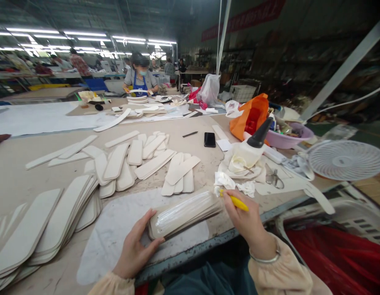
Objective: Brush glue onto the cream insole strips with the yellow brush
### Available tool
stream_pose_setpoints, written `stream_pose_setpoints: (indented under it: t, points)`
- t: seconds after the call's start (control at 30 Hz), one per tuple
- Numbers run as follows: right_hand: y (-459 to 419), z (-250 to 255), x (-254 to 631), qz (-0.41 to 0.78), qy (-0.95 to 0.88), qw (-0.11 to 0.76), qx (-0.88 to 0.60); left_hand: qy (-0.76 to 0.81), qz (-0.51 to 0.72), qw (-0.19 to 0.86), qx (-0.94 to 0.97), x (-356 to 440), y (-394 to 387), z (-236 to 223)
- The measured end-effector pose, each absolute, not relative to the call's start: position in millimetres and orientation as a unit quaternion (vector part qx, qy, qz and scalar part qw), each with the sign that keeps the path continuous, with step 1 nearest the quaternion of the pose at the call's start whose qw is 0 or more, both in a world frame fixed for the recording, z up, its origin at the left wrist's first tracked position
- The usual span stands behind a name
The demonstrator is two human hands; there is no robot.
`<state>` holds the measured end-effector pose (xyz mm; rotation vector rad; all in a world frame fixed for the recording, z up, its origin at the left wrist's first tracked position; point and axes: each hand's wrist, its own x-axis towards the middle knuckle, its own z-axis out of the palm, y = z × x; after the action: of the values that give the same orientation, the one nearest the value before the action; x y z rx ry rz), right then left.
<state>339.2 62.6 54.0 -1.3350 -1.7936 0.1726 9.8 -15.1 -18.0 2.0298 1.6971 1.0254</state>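
In front of me lies a stack of long pale strips with rounded ends (186, 213), its top piece streaked with a shiny wet white coating. My left hand (137, 241) grips the near-left end of this stack, thumb on one side and fingers on the other. My right hand (243, 213) is closed round a yellow-handled brush (239, 203). White paste covers the bristles, which are at the far-right end of the stack. Crumpled white tissue (223, 180) sits just beyond the brush. Under the stack is a whitish sheet (110, 233).
Piles of similar strips (63, 221) spread over the left and middle of the table. Toward the right are a white bottle with black nozzle (254, 143), scissors (274, 179), a phone (210, 139), an orange bag (249, 114) and a white fan (346, 159). A co-worker (140, 78) stands opposite.
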Motion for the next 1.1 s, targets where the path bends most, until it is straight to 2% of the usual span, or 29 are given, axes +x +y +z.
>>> stream_pose_setpoints:
  t: [0.13, 0.3, 0.43, 0.53, 0.63, 0.7, 0.9, 1.1]
  points:
    - [50.9, 47.3, 318.2, -0.009, -0.805, 0.334, -0.491, 0.594, 0.353, 0.153, 0.706, 10.5, -15.0, -16.5]
    - [24.1, 53.8, 281.7, 0.047, -0.875, 0.254, -0.410, 0.595, 0.362, 0.161, 0.699, 10.2, -16.5, -16.7]
    - [17.0, 60.3, 273.7, 0.118, -0.883, 0.305, -0.336, 0.598, 0.375, 0.181, 0.685, 10.0, -17.4, -19.7]
    - [26.6, 57.2, 283.6, 0.089, -0.841, 0.371, -0.383, 0.603, 0.372, 0.183, 0.682, 10.5, -18.5, -18.7]
    - [34.4, 49.8, 285.8, 0.043, -0.824, 0.353, -0.440, 0.603, 0.360, 0.188, 0.687, 11.3, -19.4, -14.9]
    - [31.2, 46.4, 276.6, 0.052, -0.843, 0.321, -0.428, 0.603, 0.361, 0.200, 0.683, 12.0, -19.6, -12.6]
    - [2.2, 52.5, 229.3, 0.171, -0.883, 0.310, -0.309, 0.593, 0.384, 0.241, 0.666, 15.7, -19.9, -9.2]
    - [1.1, 51.4, 223.1, 0.279, -0.822, 0.401, -0.292, 0.590, 0.400, 0.265, 0.650, 15.9, -19.3, -9.4]
